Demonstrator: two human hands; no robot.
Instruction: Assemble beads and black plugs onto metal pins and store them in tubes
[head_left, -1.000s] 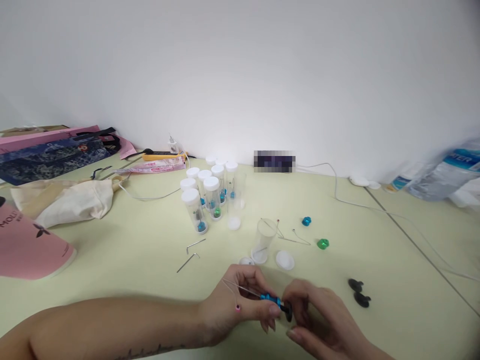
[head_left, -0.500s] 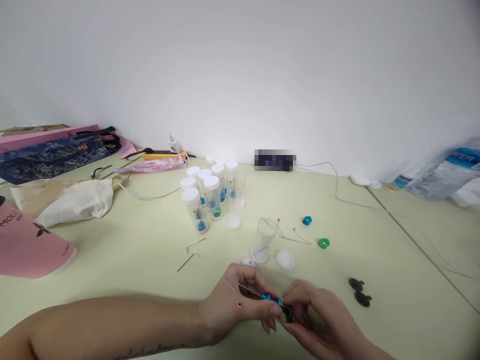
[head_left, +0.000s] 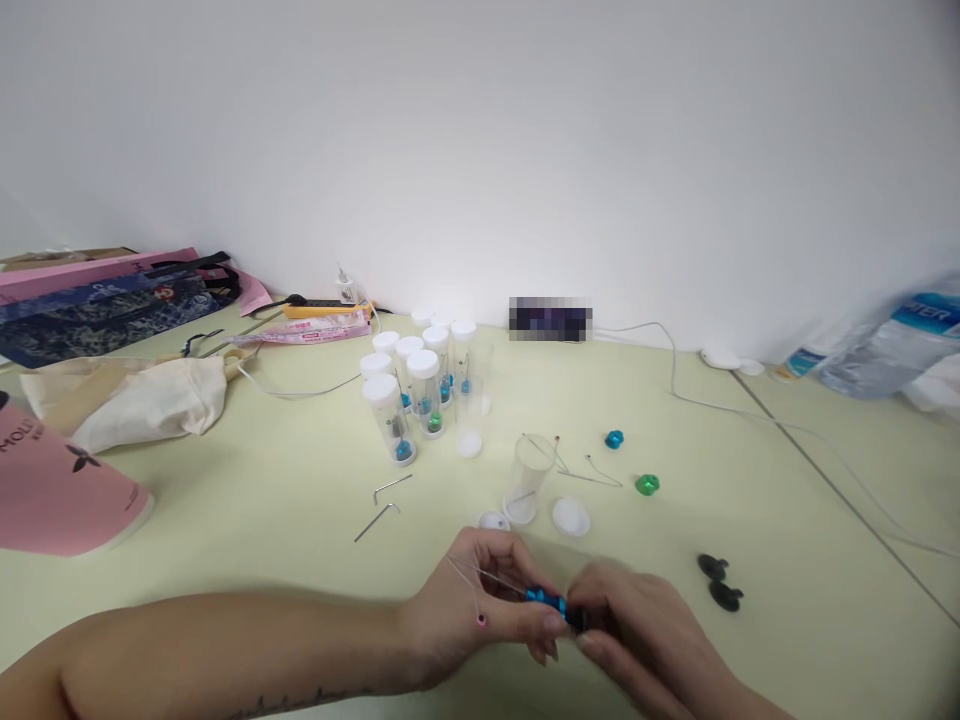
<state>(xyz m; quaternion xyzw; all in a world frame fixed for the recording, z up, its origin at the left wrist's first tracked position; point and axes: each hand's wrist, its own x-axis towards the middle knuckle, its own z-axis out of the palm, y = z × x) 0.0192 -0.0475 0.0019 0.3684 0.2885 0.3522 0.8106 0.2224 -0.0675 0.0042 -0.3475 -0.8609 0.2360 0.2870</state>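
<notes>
My left hand (head_left: 484,605) rests on the pale green table (head_left: 262,520) and pinches a small blue metal piece (head_left: 546,599) with thin wire pins, one tipped with a pink bead (head_left: 480,620). My right hand (head_left: 637,635) meets it from the right, fingers closed on a small black part (head_left: 577,617) at the blue piece's end. Just beyond the hands stands an open clear vial (head_left: 527,480) with two white caps (head_left: 570,517) beside it. A loose blue piece (head_left: 613,439), a green piece (head_left: 646,485) and two black parts (head_left: 718,582) lie to the right.
Several capped vials (head_left: 416,385) stand in a cluster at mid-table, two hex keys (head_left: 384,505) in front of them. A cloth bag (head_left: 127,400) and pink bags (head_left: 52,480) lie at the left. Water bottles (head_left: 885,350) and a white cable (head_left: 787,425) are at the right.
My right hand's fingers have closed further over the black part at the blue piece's end, which now shows less. The left hand has barely shifted.
</notes>
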